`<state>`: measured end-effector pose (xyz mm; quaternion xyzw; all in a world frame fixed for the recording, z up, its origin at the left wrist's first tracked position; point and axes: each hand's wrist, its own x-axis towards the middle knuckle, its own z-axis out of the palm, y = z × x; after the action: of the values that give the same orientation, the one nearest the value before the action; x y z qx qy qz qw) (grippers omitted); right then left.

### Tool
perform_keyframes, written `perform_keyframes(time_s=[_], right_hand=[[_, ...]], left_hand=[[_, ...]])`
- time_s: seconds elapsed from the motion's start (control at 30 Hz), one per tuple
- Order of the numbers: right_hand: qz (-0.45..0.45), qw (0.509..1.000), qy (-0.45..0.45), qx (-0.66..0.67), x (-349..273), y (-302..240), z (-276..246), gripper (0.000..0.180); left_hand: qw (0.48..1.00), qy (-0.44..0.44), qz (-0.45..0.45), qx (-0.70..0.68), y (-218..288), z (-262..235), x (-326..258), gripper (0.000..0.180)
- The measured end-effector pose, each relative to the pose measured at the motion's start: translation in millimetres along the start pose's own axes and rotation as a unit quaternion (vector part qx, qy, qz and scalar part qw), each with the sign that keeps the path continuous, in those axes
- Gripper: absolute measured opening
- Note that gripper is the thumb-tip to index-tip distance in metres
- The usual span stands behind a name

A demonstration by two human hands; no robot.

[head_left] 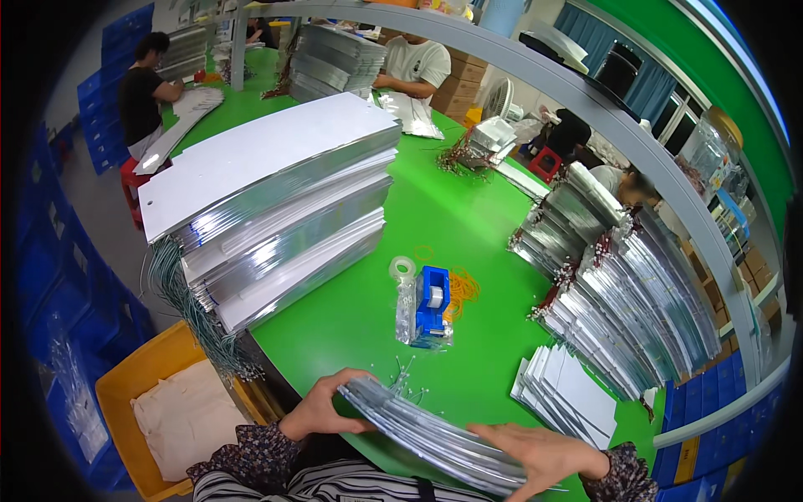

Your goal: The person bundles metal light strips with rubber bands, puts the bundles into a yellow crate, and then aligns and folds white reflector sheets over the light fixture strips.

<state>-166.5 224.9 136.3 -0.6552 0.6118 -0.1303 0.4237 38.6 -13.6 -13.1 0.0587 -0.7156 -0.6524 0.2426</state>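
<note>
A bundle of long, thin silvery panels (431,431) rests slanted across the near edge of the green table, close to my body. My left hand (330,406) grips its left end, thumb and fingers on opposite sides. Around the right end, my right hand (544,456) is wrapped with its thumb side toward the middle. Thin wires with small pale tips (410,381) stick out beyond the bundle near the left hand. Farther up the table stands a blue tape dispenser (432,305), with a roll of clear tape (402,268) and yellow rubber bands (462,289) beside it.
A tall stack of white and silvery panels (268,159) with dangling green wires (184,305) stands left. More panel stacks (636,301) and a small white pile (569,389) lie right, beneath a grey shelf frame (619,125). A yellow bin (113,393) sits lower left. Several people work beyond.
</note>
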Motion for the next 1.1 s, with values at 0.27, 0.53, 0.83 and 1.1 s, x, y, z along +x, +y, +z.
perform_keyframes(time_s=[0.27,0.53,0.83,1.1], right_hand=[[0.132,0.947,0.181,-0.231,-0.6,10.7,24.0,0.076],[0.065,0.948,0.205,-0.234,4.5,-9.2,1.6,0.054],[0.091,0.943,0.179,-0.264,36.9,33.7,8.7,0.067],[0.108,0.922,0.223,-0.299,32.4,40.9,27.8,0.07]], left_hand=[[0.999,0.027,0.022,-0.006,-28.0,8.2,16.1,0.072],[0.997,0.02,0.076,-0.015,6.3,-7.7,28.5,0.073],[0.994,0.035,0.049,0.094,-23.0,4.1,30.7,0.115],[0.992,0.065,0.087,0.065,-14.6,29.9,32.8,0.11]])
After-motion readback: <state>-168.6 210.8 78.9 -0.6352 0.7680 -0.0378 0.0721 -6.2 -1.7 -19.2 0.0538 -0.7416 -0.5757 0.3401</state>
